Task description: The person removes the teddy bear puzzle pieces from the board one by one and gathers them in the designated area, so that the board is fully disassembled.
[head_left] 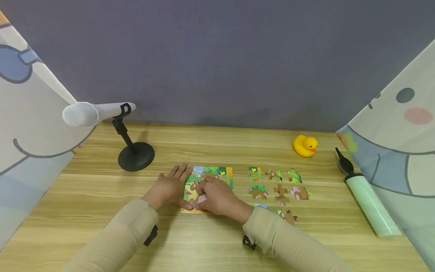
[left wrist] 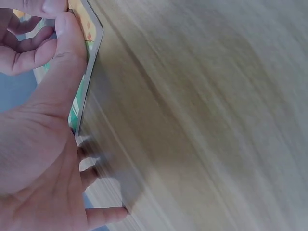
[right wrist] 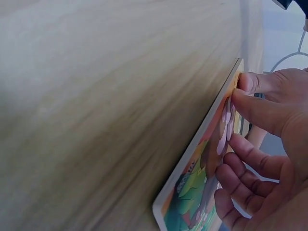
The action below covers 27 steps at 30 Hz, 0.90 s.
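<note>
A bear-picture jigsaw puzzle (head_left: 229,173) lies flat in its board on the table. My left hand (head_left: 171,187) is spread at the board's left side, its thumb resting on the near left part and its other fingers reaching along the left edge. The right hand (head_left: 219,196) is over the picture, fingers bent, with thumb and index finger on either side of a pink-and-brown puzzle piece (right wrist: 224,139) low in the board. In the right wrist view both thumbs meet near the board's edge. The right hand hides much of the picture in the head view.
Several loose puzzle pieces (head_left: 281,192) lie in rows right of the board, some partly behind the right sleeve. A yellow rubber duck (head_left: 304,146) sits behind them. At far right lies a pale green hand pump (head_left: 372,204); back left stands a white microphone (head_left: 98,113) on a black stand (head_left: 136,156).
</note>
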Each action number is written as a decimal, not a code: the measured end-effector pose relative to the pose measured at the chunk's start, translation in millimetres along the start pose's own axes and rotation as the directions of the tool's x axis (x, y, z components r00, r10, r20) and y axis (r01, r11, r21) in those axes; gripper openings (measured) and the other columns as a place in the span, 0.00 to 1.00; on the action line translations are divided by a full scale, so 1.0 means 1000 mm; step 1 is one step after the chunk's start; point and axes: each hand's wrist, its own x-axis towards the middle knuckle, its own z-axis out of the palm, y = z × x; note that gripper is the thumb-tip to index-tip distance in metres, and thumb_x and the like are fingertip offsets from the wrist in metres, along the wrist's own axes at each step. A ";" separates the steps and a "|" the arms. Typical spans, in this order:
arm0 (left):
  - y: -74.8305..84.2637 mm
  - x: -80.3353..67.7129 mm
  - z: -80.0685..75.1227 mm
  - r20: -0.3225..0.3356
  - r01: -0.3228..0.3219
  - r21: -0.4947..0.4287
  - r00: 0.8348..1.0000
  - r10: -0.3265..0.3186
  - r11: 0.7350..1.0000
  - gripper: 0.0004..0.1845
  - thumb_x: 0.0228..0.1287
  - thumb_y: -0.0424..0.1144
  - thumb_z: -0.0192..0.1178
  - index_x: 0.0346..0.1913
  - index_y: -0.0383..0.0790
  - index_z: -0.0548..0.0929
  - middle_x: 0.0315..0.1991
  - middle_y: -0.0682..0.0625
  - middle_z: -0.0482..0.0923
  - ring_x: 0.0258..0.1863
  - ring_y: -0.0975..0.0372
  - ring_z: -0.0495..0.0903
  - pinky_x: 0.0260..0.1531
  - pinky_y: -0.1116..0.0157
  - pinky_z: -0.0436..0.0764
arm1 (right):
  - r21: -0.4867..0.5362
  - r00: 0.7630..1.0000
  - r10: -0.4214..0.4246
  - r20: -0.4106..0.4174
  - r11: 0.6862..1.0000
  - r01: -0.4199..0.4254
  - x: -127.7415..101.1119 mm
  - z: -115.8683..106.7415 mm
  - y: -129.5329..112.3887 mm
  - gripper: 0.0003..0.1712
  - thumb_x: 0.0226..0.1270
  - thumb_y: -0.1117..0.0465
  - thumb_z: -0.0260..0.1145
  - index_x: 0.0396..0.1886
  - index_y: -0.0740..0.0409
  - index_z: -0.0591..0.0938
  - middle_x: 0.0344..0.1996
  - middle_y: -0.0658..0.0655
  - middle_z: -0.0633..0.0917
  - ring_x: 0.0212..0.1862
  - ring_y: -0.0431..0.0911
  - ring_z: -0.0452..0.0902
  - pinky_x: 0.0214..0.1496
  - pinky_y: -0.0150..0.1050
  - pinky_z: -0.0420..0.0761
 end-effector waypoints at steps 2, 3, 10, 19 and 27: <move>0.000 0.000 -0.001 0.002 0.001 0.000 1.000 -0.001 1.000 0.70 0.44 0.63 0.78 0.81 0.34 0.48 0.82 0.35 0.40 0.79 0.40 0.45 0.66 0.29 0.57 | -0.015 1.000 -0.002 0.001 1.000 0.002 0.000 0.000 -0.001 0.15 0.56 0.53 0.82 0.27 0.51 0.82 0.39 0.48 0.81 0.63 0.48 0.74 0.63 0.48 0.77; 0.001 0.000 -0.001 0.002 -0.001 0.001 1.000 0.001 1.000 0.70 0.44 0.63 0.78 0.81 0.34 0.48 0.81 0.35 0.41 0.79 0.40 0.45 0.66 0.29 0.57 | -0.025 1.000 0.000 0.005 1.000 0.000 0.001 0.000 -0.001 0.15 0.56 0.53 0.82 0.28 0.51 0.81 0.38 0.48 0.80 0.59 0.46 0.75 0.60 0.46 0.79; 0.002 0.000 -0.004 0.054 0.014 0.010 0.998 -0.015 1.000 0.72 0.42 0.63 0.79 0.82 0.35 0.45 0.82 0.36 0.38 0.80 0.41 0.43 0.68 0.32 0.58 | -0.025 0.999 0.029 0.028 0.999 -0.029 0.002 -0.004 0.000 0.16 0.57 0.53 0.81 0.28 0.51 0.80 0.46 0.51 0.82 0.63 0.50 0.75 0.59 0.48 0.80; 0.003 -0.002 -0.004 0.040 0.001 0.005 0.999 -0.001 1.000 0.73 0.40 0.60 0.80 0.81 0.33 0.45 0.82 0.35 0.37 0.79 0.40 0.43 0.67 0.31 0.58 | 0.034 0.997 0.063 0.040 0.997 -0.065 0.000 -0.010 0.016 0.19 0.59 0.50 0.79 0.43 0.53 0.82 0.43 0.50 0.80 0.42 0.43 0.76 0.44 0.39 0.79; 0.001 0.000 -0.001 0.032 0.001 0.014 0.999 -0.001 1.000 0.74 0.40 0.61 0.80 0.81 0.33 0.45 0.82 0.34 0.37 0.79 0.40 0.43 0.67 0.31 0.59 | -0.072 1.000 0.015 -0.012 0.997 -0.016 -0.004 -0.009 0.017 0.26 0.54 0.45 0.82 0.49 0.52 0.88 0.37 0.48 0.80 0.39 0.42 0.75 0.40 0.36 0.77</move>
